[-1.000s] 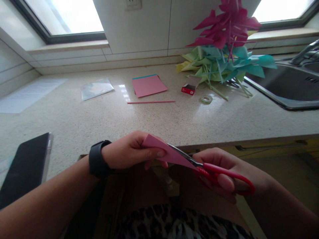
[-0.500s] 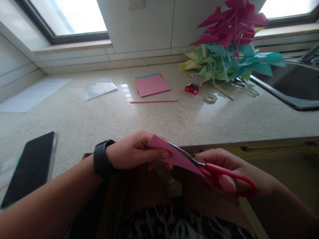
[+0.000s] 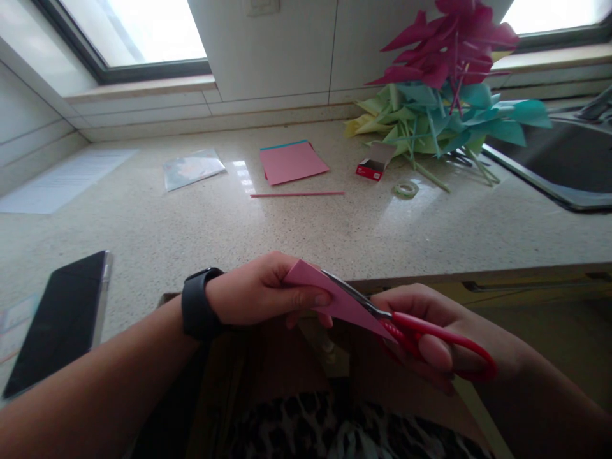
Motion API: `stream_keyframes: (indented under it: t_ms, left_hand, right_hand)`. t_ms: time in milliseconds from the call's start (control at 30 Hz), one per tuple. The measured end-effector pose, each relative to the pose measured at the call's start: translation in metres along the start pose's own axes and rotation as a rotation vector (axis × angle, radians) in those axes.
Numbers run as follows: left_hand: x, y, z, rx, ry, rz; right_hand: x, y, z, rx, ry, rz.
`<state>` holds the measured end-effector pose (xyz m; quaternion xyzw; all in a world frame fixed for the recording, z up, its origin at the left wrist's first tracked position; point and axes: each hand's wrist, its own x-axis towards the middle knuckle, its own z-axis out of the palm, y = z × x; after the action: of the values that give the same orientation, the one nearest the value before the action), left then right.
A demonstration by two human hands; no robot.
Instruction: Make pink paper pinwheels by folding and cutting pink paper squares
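Observation:
My left hand (image 3: 261, 296), with a dark watch (image 3: 201, 303) on the wrist, pinches a piece of pink paper (image 3: 342, 309) between thumb and fingers. The paper is tilted, its right end lower. My right hand (image 3: 425, 331) grips red-handled scissors (image 3: 444, 325), the thumb through one loop. Their metal blades lie along the upper edge of the paper, one blade in view above it; the other is hidden. Both hands are just off the front edge of the counter, above my lap.
On the speckled counter (image 3: 191, 229) lie pink sheets (image 3: 294, 164), a thin pink stick (image 3: 296, 194), a small red box (image 3: 369, 171), a tape roll (image 3: 405, 189), a clear packet (image 3: 194, 170) and a tablet (image 3: 60, 319). Paper pinwheels (image 3: 444, 115) are piled beside the sink (image 3: 578, 162).
Hardly anything differs. The view has shifted very slightly, and both hands keep the same hold on the paper and scissors.

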<state>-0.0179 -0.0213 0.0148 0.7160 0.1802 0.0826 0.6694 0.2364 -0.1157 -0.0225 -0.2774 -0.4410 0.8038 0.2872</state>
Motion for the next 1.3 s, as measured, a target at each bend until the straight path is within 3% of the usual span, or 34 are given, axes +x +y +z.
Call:
stream_keyframes:
  t_ms: [633,833,1033,1300]
  left_hand:
    - [0.000,-0.002,0.000,0.011,-0.008,0.013]
    - [-0.002,0.001,-0.001,0.022,0.035,0.096]
    - [-0.004,0.003,0.000,0.070,0.082,0.030]
    - [-0.005,0.006,-0.002,0.197,0.103,0.137]
  right_hand:
    - [-0.003,0.003,-0.003,0.011,0.075,0.053]
    - [-0.006,-0.002,-0.001,-0.019,0.076,0.032]
    - [-0.009,-0.007,-0.002,-0.065,0.061,0.043]
    - [-0.017,-0.007,-0.007,-0.149,0.105,0.004]
